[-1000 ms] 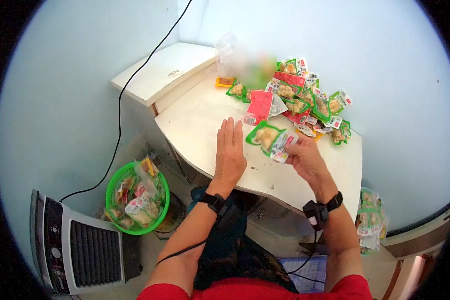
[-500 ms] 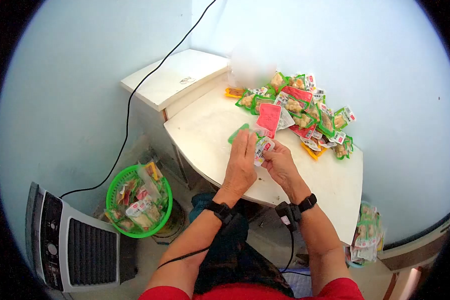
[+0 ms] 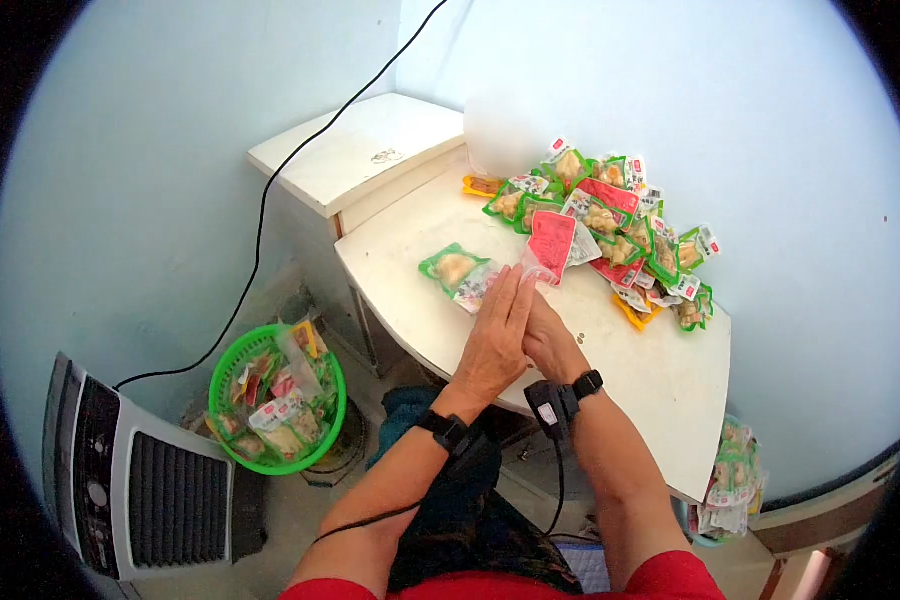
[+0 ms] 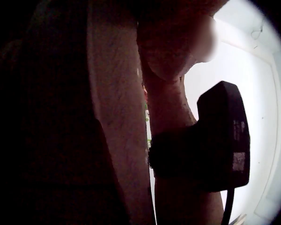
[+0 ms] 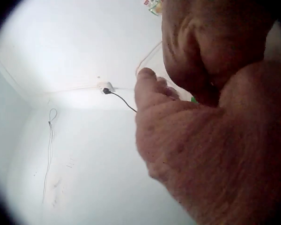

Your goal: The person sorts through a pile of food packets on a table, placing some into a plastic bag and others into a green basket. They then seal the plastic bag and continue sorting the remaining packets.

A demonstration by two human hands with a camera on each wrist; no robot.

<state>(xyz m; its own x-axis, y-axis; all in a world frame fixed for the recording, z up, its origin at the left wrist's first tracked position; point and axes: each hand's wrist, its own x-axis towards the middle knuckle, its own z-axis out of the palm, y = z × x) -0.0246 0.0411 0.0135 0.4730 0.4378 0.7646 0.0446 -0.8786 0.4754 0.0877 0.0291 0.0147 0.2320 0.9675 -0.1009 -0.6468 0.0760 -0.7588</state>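
A green-edged packet (image 3: 457,272) with pale food inside lies on the white table, its printed end partly under the left hand (image 3: 494,345). The left hand's fingers are straight and close together, pointing away from the body. Beside and partly behind it is the right hand (image 3: 550,338), touching it; its fingers are largely hidden, so what it holds cannot be seen. A red packet (image 3: 551,243) lies just beyond the fingertips. In the right wrist view the right hand (image 5: 187,136) is close against the other hand, with its fingers partly covered.
A heap of packets (image 3: 625,232) covers the table's back right. On the left floor side stands a green basket (image 3: 341,420) of packets, beside a grey and black appliance (image 3: 175,500). More packets (image 3: 733,480) are at the lower right. A black cable (image 3: 261,230) hangs along the wall.
The green-edged packet, earlier in the right hand, now lies further left on the table. The right hand has moved left against the left hand.
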